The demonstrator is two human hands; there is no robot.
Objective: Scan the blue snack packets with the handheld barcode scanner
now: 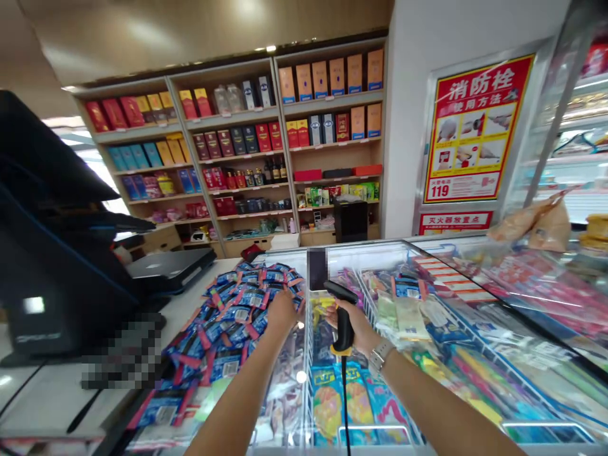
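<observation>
Head view: white, glass-topped chest freezer (365,254) spans the near middle and right.
Packets: small blue-and-pink plastic packets (237,313) lie heaped over the freezer's left part.
Left hand: bare left hand (282,311) reaches onto the heap's right edge, fingers curled down; whether it grips one, I cannot tell.
Right hand: bare right hand (361,328), closed round a black, pistol-shaped scanner (344,326), right of the heap.
Cable: thin black scanner cable (346,405) runs nearward across light-blue bags (329,405).
Counter side: bulky black checkout terminal (42,253) and flat black scale (171,266) crowd the left.
Far wall: wooden shelves (332,156) of boxes.
</observation>
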